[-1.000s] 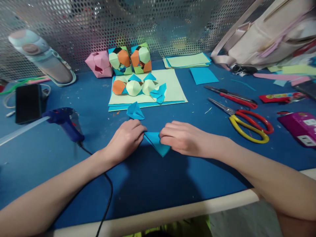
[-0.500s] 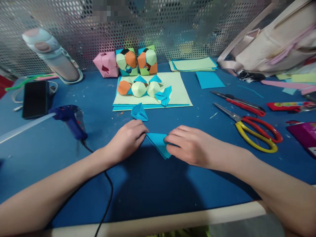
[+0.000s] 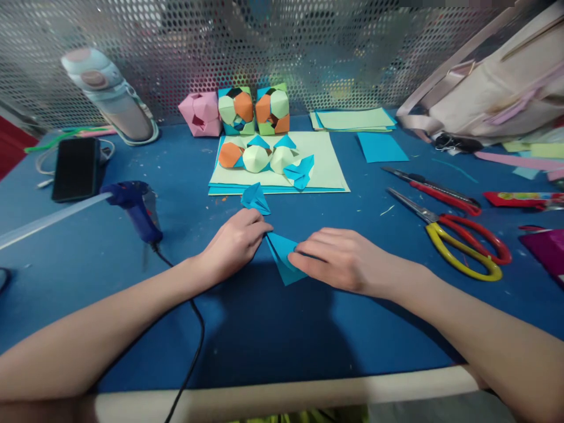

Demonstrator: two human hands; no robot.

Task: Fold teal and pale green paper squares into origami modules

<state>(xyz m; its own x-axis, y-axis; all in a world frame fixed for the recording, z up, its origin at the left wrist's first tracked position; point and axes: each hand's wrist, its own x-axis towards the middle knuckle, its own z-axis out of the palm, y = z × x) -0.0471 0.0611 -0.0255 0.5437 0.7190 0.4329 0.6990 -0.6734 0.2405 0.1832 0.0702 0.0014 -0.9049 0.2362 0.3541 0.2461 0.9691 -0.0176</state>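
Observation:
A folded sheet of blue origami paper (image 3: 282, 264) lies on the blue table between my hands. My left hand (image 3: 235, 244) pinches its upper left corner, fingers closed. Over its right side, my right hand (image 3: 337, 258) has its fingers pressed together on the fold; part of the paper is hidden under them. Just beyond my left hand sits a small folded blue paper piece (image 3: 255, 198). Behind that, a partly assembled paper model (image 3: 256, 158) in orange, pale green and blue rests on a stack of paper sheets (image 3: 328, 167).
A blue glue gun (image 3: 141, 211) with its cord, a phone (image 3: 76, 169) and a bottle (image 3: 110, 97) are at left. Finished paper balls (image 3: 235, 111) stand by the mesh panel. At right lie scissors (image 3: 462, 241), a utility knife (image 3: 434, 189) and a bag (image 3: 489, 88).
The blue paper's lower flap has spread apart more, and my right hand's fingers have shifted slightly on it. The whole view has moved a little, so objects appear further right.

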